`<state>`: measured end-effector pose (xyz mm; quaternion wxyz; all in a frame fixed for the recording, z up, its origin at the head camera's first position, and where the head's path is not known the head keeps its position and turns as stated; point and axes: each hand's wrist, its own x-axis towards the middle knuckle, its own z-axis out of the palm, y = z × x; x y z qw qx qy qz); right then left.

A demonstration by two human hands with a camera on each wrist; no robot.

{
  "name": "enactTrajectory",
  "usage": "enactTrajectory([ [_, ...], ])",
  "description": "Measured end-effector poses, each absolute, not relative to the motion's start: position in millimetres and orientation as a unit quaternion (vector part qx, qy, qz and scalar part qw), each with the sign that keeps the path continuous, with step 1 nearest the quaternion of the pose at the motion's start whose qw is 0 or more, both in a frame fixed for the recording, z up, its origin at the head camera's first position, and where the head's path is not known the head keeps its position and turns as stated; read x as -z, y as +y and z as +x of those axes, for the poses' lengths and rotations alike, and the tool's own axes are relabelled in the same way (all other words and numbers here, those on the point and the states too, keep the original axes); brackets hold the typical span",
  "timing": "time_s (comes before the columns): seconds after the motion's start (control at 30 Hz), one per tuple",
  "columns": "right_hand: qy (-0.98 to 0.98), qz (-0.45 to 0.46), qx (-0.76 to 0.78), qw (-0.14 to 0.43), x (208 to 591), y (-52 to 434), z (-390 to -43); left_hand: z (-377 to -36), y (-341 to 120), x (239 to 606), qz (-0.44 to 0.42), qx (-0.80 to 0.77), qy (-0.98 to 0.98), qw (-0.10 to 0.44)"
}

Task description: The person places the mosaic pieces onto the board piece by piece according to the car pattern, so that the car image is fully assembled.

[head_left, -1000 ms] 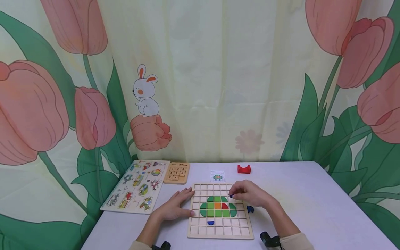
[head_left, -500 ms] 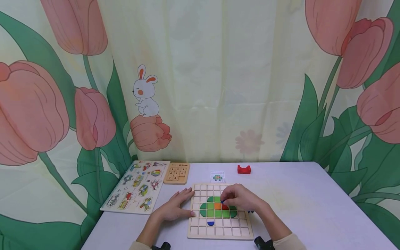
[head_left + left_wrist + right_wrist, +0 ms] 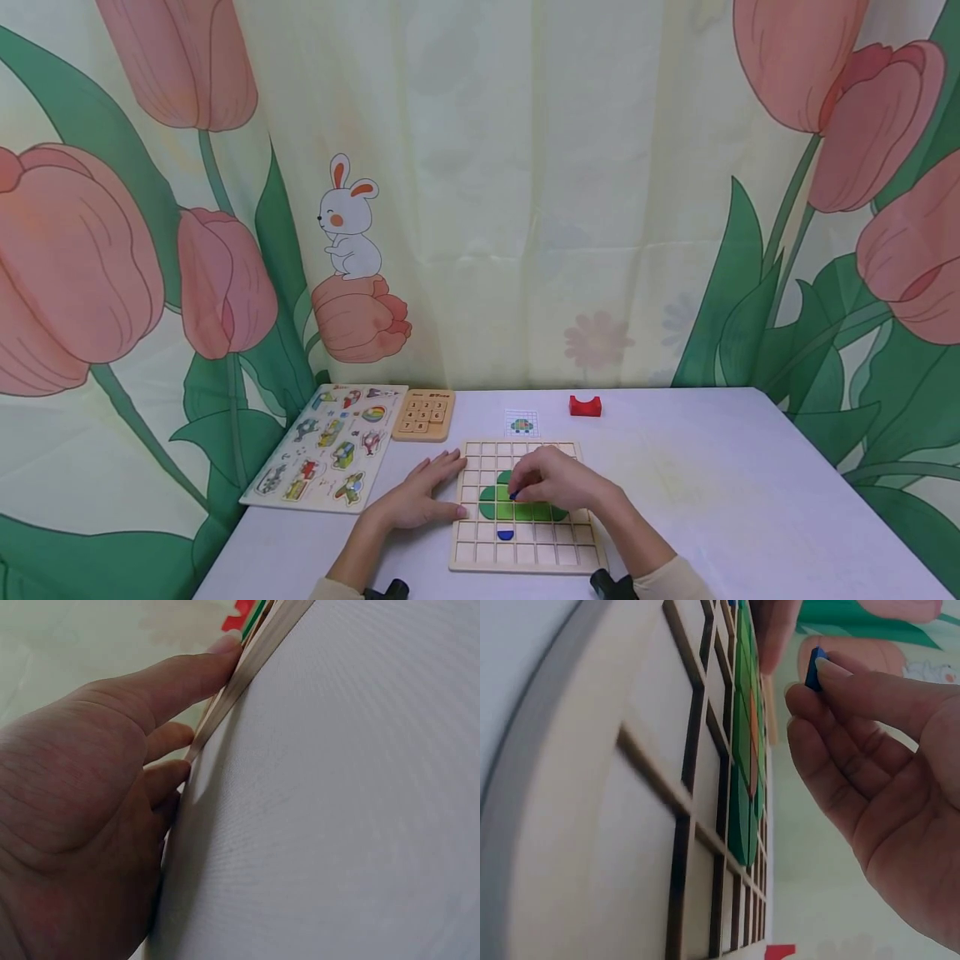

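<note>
A wooden grid board (image 3: 480, 557) lies on the table, with green pieces (image 3: 517, 512) set in its middle squares. My right hand (image 3: 561, 479) is above these pieces and pinches a small blue piece (image 3: 814, 669) between thumb and fingertips, apart from the board in the right wrist view. Beneath that hand, part of the pattern is hidden; an orange piece (image 3: 754, 731) shows in the right wrist view. Nearer the front, a blue half-round piece (image 3: 506, 535) sits on the board. My left hand (image 3: 412, 500) rests against the left edge, thumb on the rim, fingers extended.
Behind the board lies a small picture card (image 3: 522, 424) with a gridded pattern, and right of it stands a red notched block (image 3: 585, 407). A picture puzzle board (image 3: 330, 446) and a wooden number puzzle (image 3: 423, 416) lie at the left. A flowered curtain (image 3: 480, 208) hangs behind.
My right hand has moved left across the board with the blue piece, now covering the orange and red pieces. Its arm now hides blue pieces seen earlier beside the right edge. My left hand stays put.
</note>
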<state>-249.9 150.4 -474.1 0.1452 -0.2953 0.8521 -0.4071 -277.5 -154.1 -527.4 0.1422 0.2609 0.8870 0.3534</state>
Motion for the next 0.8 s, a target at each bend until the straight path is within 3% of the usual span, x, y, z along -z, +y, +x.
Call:
enactTrajectory([
  [0.8,0.847,-0.306,0.394,0.184,478.6,124.0,-236.5,-280.2,-154.8,530.8,0.26,-0.354,0.886,0.147],
])
